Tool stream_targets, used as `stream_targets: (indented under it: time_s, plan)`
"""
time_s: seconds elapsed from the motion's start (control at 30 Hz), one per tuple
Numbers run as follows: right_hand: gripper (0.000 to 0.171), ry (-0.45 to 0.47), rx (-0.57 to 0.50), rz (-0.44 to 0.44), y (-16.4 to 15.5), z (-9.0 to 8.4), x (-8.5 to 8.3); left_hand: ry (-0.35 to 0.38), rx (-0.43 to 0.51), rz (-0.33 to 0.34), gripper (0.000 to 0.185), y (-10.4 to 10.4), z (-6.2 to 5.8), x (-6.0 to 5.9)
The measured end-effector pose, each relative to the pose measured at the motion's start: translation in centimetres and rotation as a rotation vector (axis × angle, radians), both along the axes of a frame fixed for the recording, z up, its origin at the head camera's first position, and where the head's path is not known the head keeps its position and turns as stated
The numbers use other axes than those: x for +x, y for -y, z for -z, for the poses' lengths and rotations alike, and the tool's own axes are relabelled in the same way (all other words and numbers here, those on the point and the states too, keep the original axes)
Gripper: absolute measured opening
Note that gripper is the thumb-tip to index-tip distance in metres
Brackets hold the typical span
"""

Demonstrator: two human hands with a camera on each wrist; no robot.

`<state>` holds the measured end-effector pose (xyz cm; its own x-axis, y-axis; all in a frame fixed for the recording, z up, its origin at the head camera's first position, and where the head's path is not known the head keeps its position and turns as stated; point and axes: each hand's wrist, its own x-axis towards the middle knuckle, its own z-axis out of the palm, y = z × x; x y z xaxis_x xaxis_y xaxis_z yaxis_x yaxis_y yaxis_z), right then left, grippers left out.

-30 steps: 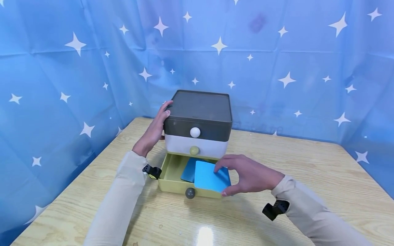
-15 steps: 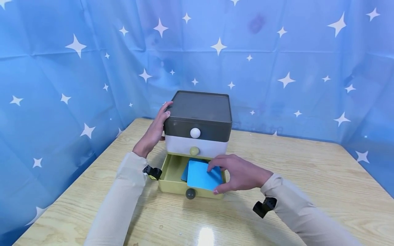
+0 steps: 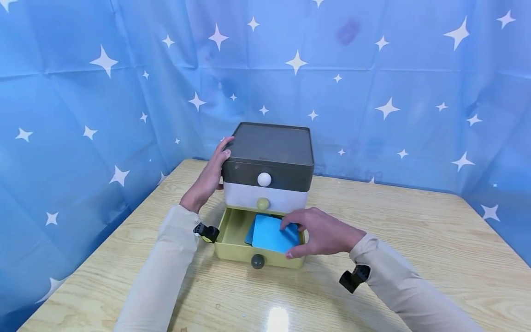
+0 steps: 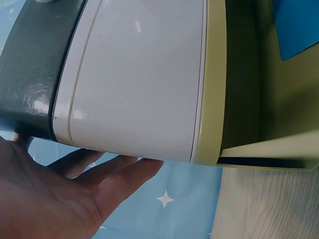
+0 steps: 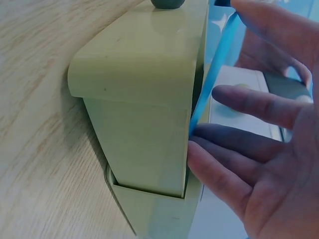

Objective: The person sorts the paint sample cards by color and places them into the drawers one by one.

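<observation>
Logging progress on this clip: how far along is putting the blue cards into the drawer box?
Done: the bottom green drawer stands pulled open, with one blue card lying inside. In hand: the right hand holds a second blue card tilted over the drawer, while the left hand steadies the drawer box. Left: laying the card flat and shutting the drawer.

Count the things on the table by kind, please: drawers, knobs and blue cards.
Drawers: 3 (grey, white, green, the green one open)
Knobs: 3 (white, green, grey)
Blue cards: 2 (top, lower)
Total: 8
</observation>
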<state>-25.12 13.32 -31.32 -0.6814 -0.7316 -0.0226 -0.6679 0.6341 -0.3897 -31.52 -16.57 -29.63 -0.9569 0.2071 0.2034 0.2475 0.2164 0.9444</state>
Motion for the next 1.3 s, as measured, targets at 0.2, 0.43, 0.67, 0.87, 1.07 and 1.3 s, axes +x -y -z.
stream_targets:
  time_s: [0.2, 0.43, 0.67, 0.87, 1.07, 1.3]
  plan:
    - [0.052, -0.007, -0.006, 0.013, 0.0, 0.2, 0.0, -0.013, -0.011, -0.005, 0.052, 0.0, 0.1, -0.1]
    - [0.046, 0.014, -0.032, 0.027, -0.1, 0.3, 0.1, -0.019, -0.007, -0.011, 0.053, -0.1, 0.1, 0.0]
    - [0.043, -0.021, -0.057, 0.006, -0.1, 0.3, 0.4, -0.024, -0.014, -0.020, 0.053, 0.0, 0.1, -0.1]
    - [0.038, -0.075, -0.098, -0.022, 0.2, 0.0, 1.1, -0.020, -0.006, -0.016, 0.054, 0.0, 0.1, -0.2]
    - [0.039, -0.072, -0.142, -0.049, 0.7, -0.6, 1.9, -0.015, -0.009, -0.017, 0.054, -0.1, 0.0, 0.0]
    - [0.030, -0.121, -0.218, -0.121, 1.9, -1.3, 3.6, -0.004, -0.018, -0.010, 0.054, 0.0, -0.1, 0.0]
